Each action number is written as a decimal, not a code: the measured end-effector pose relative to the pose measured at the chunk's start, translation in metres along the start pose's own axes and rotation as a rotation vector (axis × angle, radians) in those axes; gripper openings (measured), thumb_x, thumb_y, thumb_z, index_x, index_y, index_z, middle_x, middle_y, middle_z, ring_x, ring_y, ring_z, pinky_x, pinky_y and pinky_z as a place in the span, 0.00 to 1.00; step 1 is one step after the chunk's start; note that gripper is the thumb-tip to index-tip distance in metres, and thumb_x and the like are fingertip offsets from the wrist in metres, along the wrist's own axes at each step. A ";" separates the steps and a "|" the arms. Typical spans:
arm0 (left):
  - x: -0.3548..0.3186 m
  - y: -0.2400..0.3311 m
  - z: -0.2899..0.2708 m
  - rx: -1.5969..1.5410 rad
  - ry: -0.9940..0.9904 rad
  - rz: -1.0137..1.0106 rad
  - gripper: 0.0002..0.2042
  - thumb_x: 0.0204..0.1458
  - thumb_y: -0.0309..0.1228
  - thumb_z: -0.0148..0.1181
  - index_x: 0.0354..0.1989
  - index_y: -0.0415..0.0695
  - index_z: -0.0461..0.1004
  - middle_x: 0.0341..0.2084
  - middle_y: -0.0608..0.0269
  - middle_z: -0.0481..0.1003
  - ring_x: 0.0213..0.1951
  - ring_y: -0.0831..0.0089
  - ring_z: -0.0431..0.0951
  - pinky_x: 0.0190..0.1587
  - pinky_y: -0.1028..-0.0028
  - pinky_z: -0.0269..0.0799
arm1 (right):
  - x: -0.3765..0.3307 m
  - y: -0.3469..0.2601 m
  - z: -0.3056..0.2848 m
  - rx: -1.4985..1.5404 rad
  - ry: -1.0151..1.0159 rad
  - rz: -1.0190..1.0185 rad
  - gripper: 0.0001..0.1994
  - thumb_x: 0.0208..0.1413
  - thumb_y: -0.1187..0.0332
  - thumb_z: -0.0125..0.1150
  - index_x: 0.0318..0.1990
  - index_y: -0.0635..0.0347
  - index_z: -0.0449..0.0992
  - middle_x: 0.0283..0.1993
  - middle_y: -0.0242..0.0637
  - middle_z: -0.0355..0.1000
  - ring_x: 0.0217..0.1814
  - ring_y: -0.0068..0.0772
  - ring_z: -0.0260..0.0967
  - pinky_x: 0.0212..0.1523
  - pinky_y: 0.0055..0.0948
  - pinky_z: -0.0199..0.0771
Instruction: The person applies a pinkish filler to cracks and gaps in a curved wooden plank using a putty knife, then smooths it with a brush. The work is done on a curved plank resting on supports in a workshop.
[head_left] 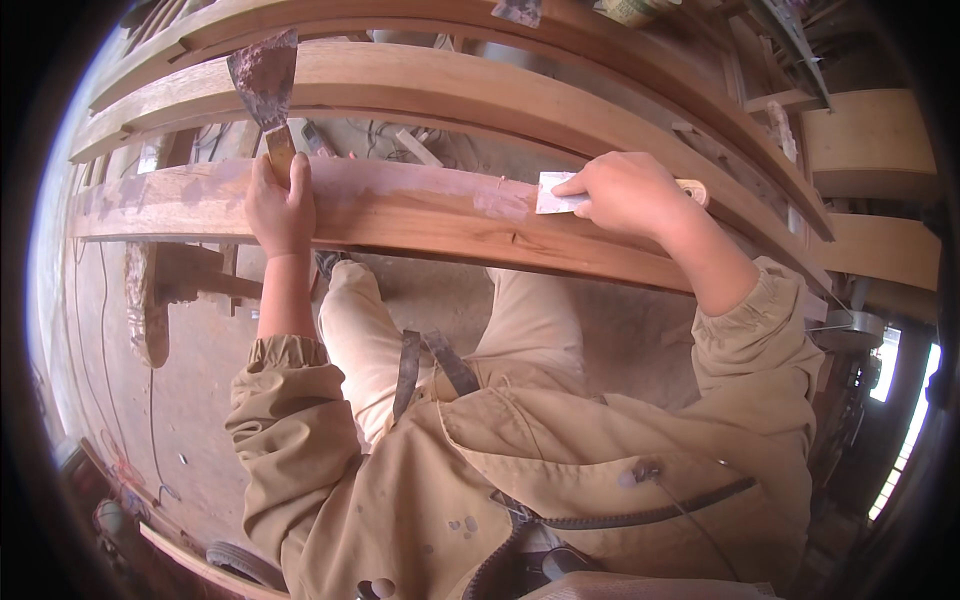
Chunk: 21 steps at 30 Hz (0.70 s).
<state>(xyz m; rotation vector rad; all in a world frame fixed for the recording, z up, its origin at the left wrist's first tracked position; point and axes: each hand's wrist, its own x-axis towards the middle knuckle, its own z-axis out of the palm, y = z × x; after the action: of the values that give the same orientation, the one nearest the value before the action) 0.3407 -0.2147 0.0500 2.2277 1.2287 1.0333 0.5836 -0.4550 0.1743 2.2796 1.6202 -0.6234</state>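
Note:
In front of me a wooden beam (pixel 400 225) runs from left to right, with pinkish filler (pixel 390 182) smeared along its upper face. My left hand (pixel 282 210) is closed round the handle of a putty knife (pixel 262 85), whose wide blade points up and away and carries a lump of pink paste. That hand rests against the beam's left part. My right hand (pixel 635 195) grips a second scraper (pixel 556 193), its pale, filler-coated blade lying on the beam at the right end of the pink patch. The end of its handle shows behind my fist.
Beyond the beam lie more long wooden beams (pixel 420 85), side by side. Another filler-marked blade (pixel 518 12) sits on the farthest one. Curved wooden pieces (pixel 865 145) stand at the right. Cables and a wood offcut (pixel 418 148) lie on the floor (pixel 200 400).

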 end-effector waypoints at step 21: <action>-0.001 0.007 0.002 -0.083 0.015 -0.024 0.16 0.50 0.43 0.56 0.30 0.39 0.70 0.23 0.48 0.72 0.28 0.49 0.73 0.32 0.62 0.67 | -0.007 -0.008 0.020 0.241 0.126 -0.025 0.16 0.48 0.66 0.54 0.45 0.41 0.78 0.41 0.40 0.75 0.45 0.44 0.70 0.46 0.38 0.70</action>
<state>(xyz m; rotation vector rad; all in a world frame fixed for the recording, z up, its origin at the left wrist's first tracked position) 0.3460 -0.2195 0.0525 2.1411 1.1942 1.0729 0.5701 -0.4677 0.1604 2.5188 1.7159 -0.7295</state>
